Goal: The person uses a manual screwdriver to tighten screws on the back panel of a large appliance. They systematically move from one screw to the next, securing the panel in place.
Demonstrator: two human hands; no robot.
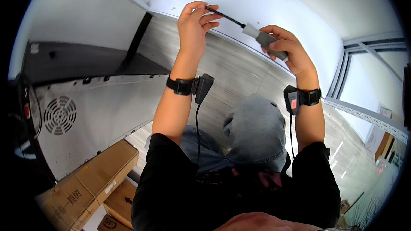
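Note:
A screwdriver [266, 42] with a grey handle and a thin dark shaft is held up in front of a white panel. My right hand [287, 48] wraps its fingers and thumb round the handle. The shaft slants up and to the left, and its tip end is pinched between the thumb and fingers of my left hand [196, 25]. The very tip is hidden by those fingers. Each wrist wears a black strap with a small dark device and a cable.
To the left stands a computer case [98, 111] with a round vent, its dark top beside it. Cardboard boxes [94, 184] are stacked at the lower left. A metal frame [368, 115] runs along the right. The large white panel [282, 0] rises ahead above the wood-look floor [239, 68].

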